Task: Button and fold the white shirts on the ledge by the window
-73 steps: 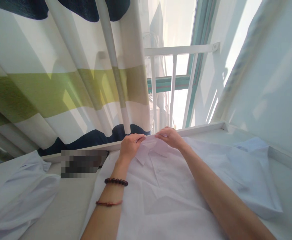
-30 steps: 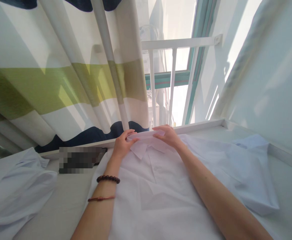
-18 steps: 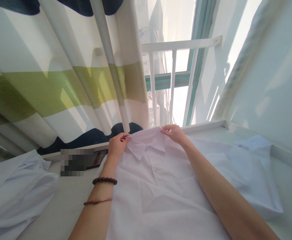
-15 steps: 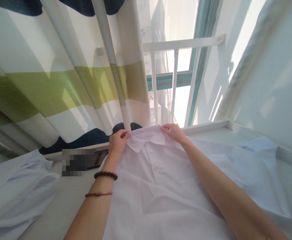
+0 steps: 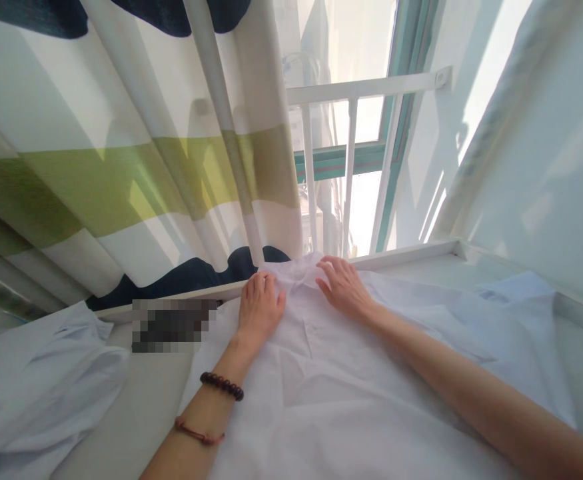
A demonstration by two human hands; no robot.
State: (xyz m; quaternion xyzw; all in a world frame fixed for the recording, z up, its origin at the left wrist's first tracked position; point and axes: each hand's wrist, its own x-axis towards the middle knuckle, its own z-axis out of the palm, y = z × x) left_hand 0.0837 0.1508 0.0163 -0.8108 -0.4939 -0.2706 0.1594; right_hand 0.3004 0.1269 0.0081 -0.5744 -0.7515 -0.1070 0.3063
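white shirt [image 5: 341, 400] is lying front-up on the pale table [image 5: 144, 400], collar [image 5: 296, 270] at 12 o'clock right up against the white ledge [image 5: 406, 248], body running down to 6 o'clock between the forearms. both hands are flat on it and grabbing nothing: the left hand [image 5: 260, 308] sits palm down at about 11 o'clock of the shirt, just beside the collar, and the right hand [image 5: 345, 288] is at about 1 o'clock, fingers spread, with the tips touching the collar cloth. no pinch, no fist, just open palms. my read is the flat palms are there to pin the thin cloth and keep the collar area from bunching, one hand each side so it stays even. the collar looks a bit crumpled between the two hands. the sleeve [image 5: 516, 297] is spread out toward 3 o'clock, so the shirt looks laid out wide rather than heaped. left wrist has a beaded bracelet [image 5: 222, 386] and a red cord [image 5: 197, 433]. off at 8 o'clock there's another pale garment [image 5: 36, 387] lying loose in folds, well apart from the hands. a blurred-out patch [image 5: 171, 325] sits at 10 o'clock by the ledge, can't tell what it is. behind it all hangs a striped curtain [image 5: 121, 180], and a white window rail [image 5: 361, 90] at 12 o'clock
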